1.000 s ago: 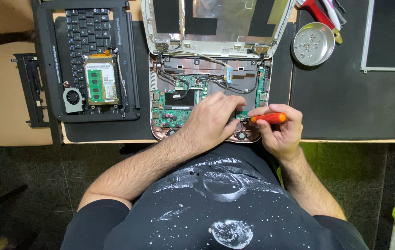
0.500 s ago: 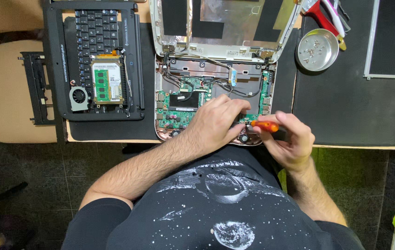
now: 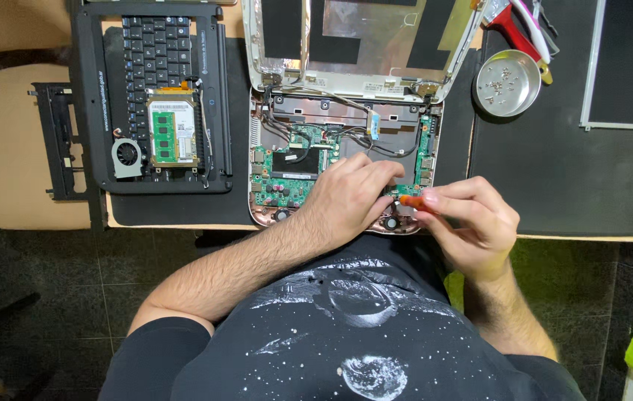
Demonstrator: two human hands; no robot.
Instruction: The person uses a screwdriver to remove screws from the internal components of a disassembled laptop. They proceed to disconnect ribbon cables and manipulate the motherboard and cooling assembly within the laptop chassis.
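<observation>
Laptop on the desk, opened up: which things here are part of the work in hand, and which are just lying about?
In hand:
opened laptop
screwdriver, in the right hand
left hand, resting on the circuit board

Lying about:
keyboard panel
memory card
small fan
screw dish
black bracket

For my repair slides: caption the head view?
Left hand steadies an opened laptop base while right hand works an orange-handled screwdriver at its front edge.

Bright, even overhead light, sharp focus throughout, a little glare on the metal bowl (image 3: 507,83), soft shadows.
</observation>
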